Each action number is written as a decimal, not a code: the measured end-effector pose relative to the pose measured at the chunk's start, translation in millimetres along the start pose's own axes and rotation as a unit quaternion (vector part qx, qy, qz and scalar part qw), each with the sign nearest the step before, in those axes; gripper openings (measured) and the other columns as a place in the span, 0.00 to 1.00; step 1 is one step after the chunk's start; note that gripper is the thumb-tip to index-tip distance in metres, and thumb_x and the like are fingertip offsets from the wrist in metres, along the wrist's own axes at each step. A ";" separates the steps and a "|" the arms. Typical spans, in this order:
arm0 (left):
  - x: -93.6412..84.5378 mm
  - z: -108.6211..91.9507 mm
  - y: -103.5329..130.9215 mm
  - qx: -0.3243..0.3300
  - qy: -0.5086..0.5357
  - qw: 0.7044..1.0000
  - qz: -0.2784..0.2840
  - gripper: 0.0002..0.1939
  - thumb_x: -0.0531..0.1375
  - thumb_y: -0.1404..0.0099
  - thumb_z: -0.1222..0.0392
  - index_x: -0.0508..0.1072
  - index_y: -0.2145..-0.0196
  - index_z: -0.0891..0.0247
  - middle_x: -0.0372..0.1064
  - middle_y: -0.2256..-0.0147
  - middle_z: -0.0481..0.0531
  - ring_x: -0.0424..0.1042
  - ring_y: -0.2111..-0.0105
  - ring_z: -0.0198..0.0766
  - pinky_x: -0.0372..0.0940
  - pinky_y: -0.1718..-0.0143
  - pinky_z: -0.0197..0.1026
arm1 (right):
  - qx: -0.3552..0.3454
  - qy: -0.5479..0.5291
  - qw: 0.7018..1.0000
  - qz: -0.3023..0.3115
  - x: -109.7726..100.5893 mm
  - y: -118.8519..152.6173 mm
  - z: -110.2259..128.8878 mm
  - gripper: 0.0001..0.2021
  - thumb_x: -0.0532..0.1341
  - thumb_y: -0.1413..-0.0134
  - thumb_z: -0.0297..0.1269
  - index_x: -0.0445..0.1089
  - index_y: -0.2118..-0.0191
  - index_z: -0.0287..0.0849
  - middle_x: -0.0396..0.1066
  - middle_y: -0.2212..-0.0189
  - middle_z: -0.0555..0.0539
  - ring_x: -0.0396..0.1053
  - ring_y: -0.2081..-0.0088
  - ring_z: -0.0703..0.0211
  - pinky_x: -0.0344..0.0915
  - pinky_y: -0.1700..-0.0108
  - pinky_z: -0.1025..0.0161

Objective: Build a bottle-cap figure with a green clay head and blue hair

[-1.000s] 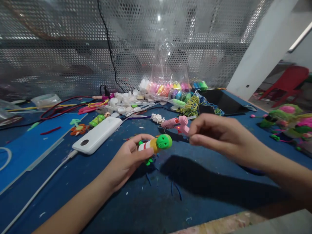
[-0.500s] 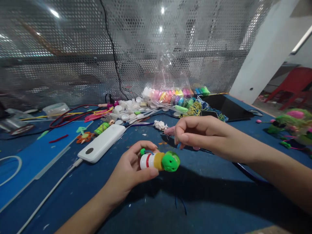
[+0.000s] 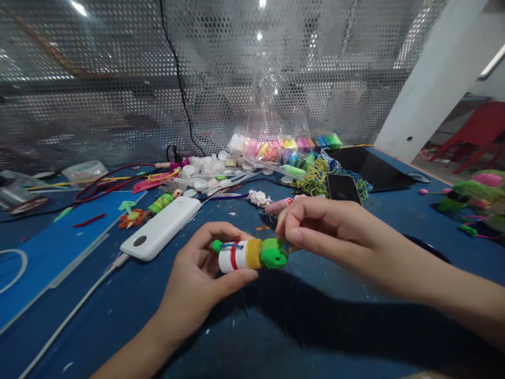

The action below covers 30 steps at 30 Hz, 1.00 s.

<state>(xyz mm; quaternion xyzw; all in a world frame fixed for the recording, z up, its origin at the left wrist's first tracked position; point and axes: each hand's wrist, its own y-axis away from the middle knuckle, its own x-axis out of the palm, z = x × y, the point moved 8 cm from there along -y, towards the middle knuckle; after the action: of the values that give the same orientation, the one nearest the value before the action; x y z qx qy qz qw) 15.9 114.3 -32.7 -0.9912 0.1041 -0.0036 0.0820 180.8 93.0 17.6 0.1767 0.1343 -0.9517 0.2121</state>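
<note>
My left hand (image 3: 205, 268) is closed around a small figure (image 3: 233, 258) lying on its side in the air. It has a white body with a red band, a mustard-yellow collar and a green clay head (image 3: 273, 252) pointing right. A thin blue strand with a green ball (image 3: 216, 246) at its end runs along the upper side of the body. The fingertips of my right hand (image 3: 315, 226) are pinched together at the far right edge of the green head. Something small and bluish shows there, too little to name.
A white power bank (image 3: 161, 229) with a cable lies left of my hands. Behind are white caps (image 3: 201, 184), a bag of coloured clay (image 3: 272, 152), yellow string (image 3: 311, 179) and a phone (image 3: 344, 188). A blue folder (image 3: 59, 247) is at far left.
My right hand has come down and left, bringing its fingertips to the green head. The figure has shifted slightly left and rolled, so the blue strand shows along its upper side.
</note>
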 end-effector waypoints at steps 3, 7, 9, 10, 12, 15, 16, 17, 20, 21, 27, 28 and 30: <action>-1.2 -4.0 -0.5 0.026 -0.016 1.000 -0.005 0.20 0.72 0.58 0.69 0.72 0.67 0.59 0.74 0.67 0.48 0.74 0.68 0.39 0.70 0.69 0.35 | -0.017 0.048 0.999 -0.007 -0.5 1.2 3.3 0.08 0.54 0.37 0.36 0.65 0.68 0.42 0.70 0.64 0.47 0.64 0.48 0.51 0.62 0.49 0.56; 0.5 -7.7 0.5 0.059 -0.025 0.998 0.008 0.19 0.71 0.56 0.70 0.73 0.66 0.57 0.74 0.66 0.46 0.75 0.67 0.35 0.70 0.67 0.32 | -0.036 0.099 0.994 -0.008 1.2 1.4 7.1 0.08 0.54 0.37 0.34 0.64 0.68 0.42 0.70 0.64 0.48 0.64 0.49 0.52 0.61 0.49 0.56; 1.9 -7.9 0.9 0.067 -0.026 0.997 0.016 0.19 0.71 0.55 0.70 0.73 0.65 0.56 0.74 0.65 0.45 0.74 0.66 0.34 0.70 0.66 0.30 | -0.037 0.101 0.994 -0.010 1.5 1.0 7.4 0.07 0.55 0.38 0.33 0.64 0.69 0.42 0.70 0.65 0.49 0.65 0.50 0.53 0.60 0.49 0.56; 2.5 -7.5 0.9 0.066 -0.026 0.997 0.019 0.19 0.71 0.55 0.70 0.73 0.65 0.56 0.74 0.65 0.45 0.74 0.66 0.33 0.70 0.66 0.30 | -0.036 0.097 0.995 -0.012 1.2 0.7 7.3 0.07 0.55 0.38 0.33 0.64 0.69 0.42 0.70 0.65 0.49 0.65 0.50 0.54 0.60 0.49 0.57; 3.2 -6.9 0.9 0.063 -0.023 0.998 0.021 0.19 0.71 0.55 0.70 0.73 0.66 0.56 0.74 0.65 0.44 0.74 0.66 0.33 0.69 0.66 0.29 | -0.031 0.081 0.996 -0.016 0.6 0.4 6.6 0.08 0.55 0.39 0.33 0.65 0.70 0.42 0.70 0.66 0.49 0.65 0.50 0.53 0.61 0.50 0.57; 3.2 -6.8 0.9 0.057 -0.017 0.998 0.022 0.19 0.71 0.55 0.70 0.73 0.66 0.55 0.74 0.66 0.43 0.74 0.66 0.32 0.69 0.66 0.29 | -0.016 0.039 0.999 -0.014 1.5 0.5 3.2 0.07 0.57 0.40 0.34 0.65 0.70 0.42 0.70 0.64 0.48 0.66 0.51 0.54 0.64 0.54 0.60; 3.1 -7.0 0.9 0.057 -0.015 0.998 0.023 0.19 0.71 0.54 0.70 0.73 0.66 0.55 0.74 0.66 0.43 0.74 0.66 0.32 0.69 0.66 0.29 | -0.009 0.019 1.000 -0.013 2.4 0.7 1.3 0.06 0.58 0.41 0.34 0.66 0.69 0.42 0.70 0.64 0.47 0.67 0.53 0.55 0.65 0.56 0.62; 3.0 -7.0 1.0 0.056 -0.013 0.998 0.024 0.19 0.71 0.54 0.70 0.73 0.66 0.55 0.74 0.66 0.43 0.74 0.66 0.32 0.69 0.66 0.29 | -0.003 -0.003 1.000 -0.012 3.3 0.8 -0.6 0.05 0.58 0.41 0.33 0.66 0.68 0.42 0.71 0.63 0.47 0.69 0.56 0.56 0.66 0.59 0.63; 3.1 -7.1 1.1 0.055 -0.007 0.998 0.026 0.19 0.71 0.54 0.70 0.74 0.65 0.54 0.74 0.65 0.43 0.74 0.66 0.32 0.69 0.66 0.29 | 0.004 -0.058 0.998 -0.015 5.8 0.8 -5.9 0.02 0.61 0.44 0.31 0.66 0.66 0.42 0.70 0.65 0.49 0.70 0.63 0.60 0.67 0.65 0.66; 3.3 -7.1 1.2 0.056 -0.005 0.998 0.026 0.19 0.71 0.54 0.70 0.74 0.65 0.54 0.74 0.65 0.43 0.74 0.66 0.32 0.70 0.66 0.29 | 0.003 -0.070 0.997 -0.018 6.2 0.7 -7.1 0.03 0.61 0.45 0.31 0.65 0.65 0.43 0.69 0.66 0.49 0.70 0.64 0.61 0.67 0.65 0.66; 4.4 -5.4 2.3 0.042 -0.006 0.999 0.020 0.19 0.71 0.55 0.71 0.74 0.66 0.55 0.74 0.66 0.44 0.74 0.66 0.33 0.70 0.66 0.30 | 0.007 -0.105 0.994 -0.031 7.0 0.0 -13.2 0.06 0.62 0.48 0.27 0.64 0.66 0.43 0.66 0.64 0.50 0.68 0.65 0.64 0.67 0.64 0.66; 4.6 -4.8 2.4 0.039 -0.006 0.999 0.020 0.19 0.71 0.55 0.71 0.74 0.66 0.55 0.74 0.66 0.44 0.74 0.66 0.34 0.70 0.66 0.30 | 0.010 -0.111 0.993 -0.030 7.2 -0.2 -13.8 0.07 0.62 0.48 0.27 0.63 0.67 0.43 0.66 0.64 0.50 0.68 0.65 0.64 0.67 0.64 0.66; 5.0 -4.0 2.4 0.035 -0.004 0.999 0.021 0.19 0.71 0.56 0.71 0.74 0.66 0.55 0.74 0.66 0.44 0.74 0.66 0.34 0.70 0.66 0.30 | 0.021 -0.126 0.991 -0.024 7.8 -1.1 -15.2 0.06 0.63 0.48 0.29 0.63 0.67 0.42 0.67 0.64 0.50 0.68 0.65 0.64 0.67 0.64 0.65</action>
<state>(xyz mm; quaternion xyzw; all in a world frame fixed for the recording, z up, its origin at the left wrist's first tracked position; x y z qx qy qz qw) 20.3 110.3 -29.2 -0.9853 0.1243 -0.0021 0.1174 177.9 96.2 1.0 0.0564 0.0902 -0.9738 0.2009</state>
